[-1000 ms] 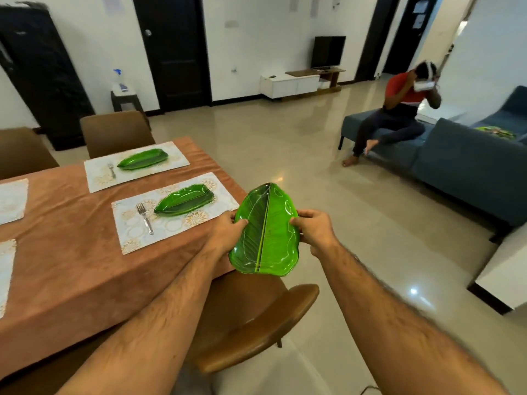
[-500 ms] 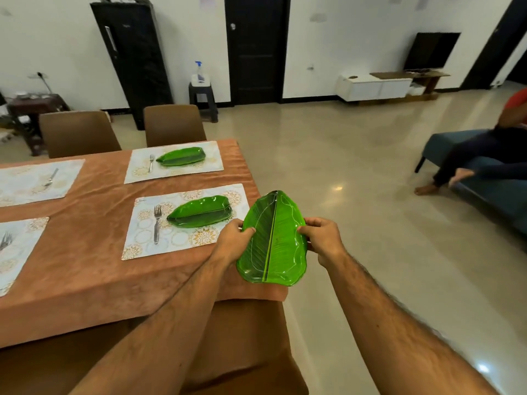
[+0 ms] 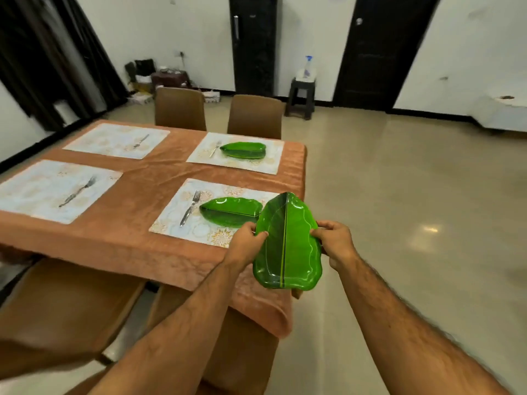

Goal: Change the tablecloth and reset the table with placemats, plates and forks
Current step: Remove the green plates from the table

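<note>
Pinching the long edges, fingers [image 3: 261,234] of left hand [image 3: 244,243] and right hand [image 3: 336,241] hold the leaf plate [image 3: 288,243] above the desk [image 3: 137,223] corner; glossy, rigid, probably slippery, so side rims suit best.

1. We have turned left: the sofa and the seated person have gone from the right of the frame.
2. The left placemats [image 3: 47,189] with their forks [image 3: 77,191] now show whole at centre left.
3. The held leaf plate [image 3: 288,243] now overlaps the near plate [image 3: 228,213] at centre frame.
</note>
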The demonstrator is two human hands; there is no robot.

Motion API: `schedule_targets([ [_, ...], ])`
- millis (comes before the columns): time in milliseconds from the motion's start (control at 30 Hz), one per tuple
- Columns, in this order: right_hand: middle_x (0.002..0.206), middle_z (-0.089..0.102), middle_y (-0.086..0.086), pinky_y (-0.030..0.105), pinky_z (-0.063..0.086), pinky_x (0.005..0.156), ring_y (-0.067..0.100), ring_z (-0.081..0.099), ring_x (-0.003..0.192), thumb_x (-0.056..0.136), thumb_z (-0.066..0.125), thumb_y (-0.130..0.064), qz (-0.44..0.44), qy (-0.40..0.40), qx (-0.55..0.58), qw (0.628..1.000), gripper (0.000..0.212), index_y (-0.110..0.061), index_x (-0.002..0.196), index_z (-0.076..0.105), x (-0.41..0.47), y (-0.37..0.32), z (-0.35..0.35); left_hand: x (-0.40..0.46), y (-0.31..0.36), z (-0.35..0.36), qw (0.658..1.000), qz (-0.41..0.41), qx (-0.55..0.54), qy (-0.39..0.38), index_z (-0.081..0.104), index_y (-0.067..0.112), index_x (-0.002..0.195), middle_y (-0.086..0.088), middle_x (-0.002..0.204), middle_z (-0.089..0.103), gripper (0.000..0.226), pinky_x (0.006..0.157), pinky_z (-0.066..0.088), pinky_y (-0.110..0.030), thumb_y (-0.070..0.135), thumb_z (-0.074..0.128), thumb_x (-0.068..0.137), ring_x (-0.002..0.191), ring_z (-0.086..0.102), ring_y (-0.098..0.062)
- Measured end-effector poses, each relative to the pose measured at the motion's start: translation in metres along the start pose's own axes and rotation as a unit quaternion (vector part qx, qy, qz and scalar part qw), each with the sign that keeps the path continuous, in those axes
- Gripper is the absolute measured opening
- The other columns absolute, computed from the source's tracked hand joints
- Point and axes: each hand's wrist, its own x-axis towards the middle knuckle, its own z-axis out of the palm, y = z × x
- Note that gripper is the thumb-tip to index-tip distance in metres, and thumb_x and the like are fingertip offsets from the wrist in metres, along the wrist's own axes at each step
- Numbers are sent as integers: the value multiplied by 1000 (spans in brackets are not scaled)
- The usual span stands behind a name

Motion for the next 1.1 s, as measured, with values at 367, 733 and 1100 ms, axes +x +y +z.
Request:
schedule_targets([
  [367,79,62,10,15,46,40,18,57,59,81,65,15,-30,-139,-51,989,21,0,95,65,95,-44,-6,19,25,45,979,-122,-112,115,53,14,89,-18,92,70,14,64,60,-49,23,63,92,79,71,-33],
  [733,75,66,5,29,57,65,18,61,63,80,66,15,-51,-264,-197,943,27,-3,100,70,236,-53,102,123,1,28,945,-211,-190,164,54,6,95,-15,88,68,15,63,61,-46,18,62,93,70,71,-27],
  [1100,91,70,16,9,36,39,7,46,52,83,69,7,-132,-382,-377,834,34,2,117,68,321,-43,220,196,-41,9,871,-360,-192,274,67,3,71,-17,61,69,31,75,61,-43,28,70,89,69,73,-35],
])
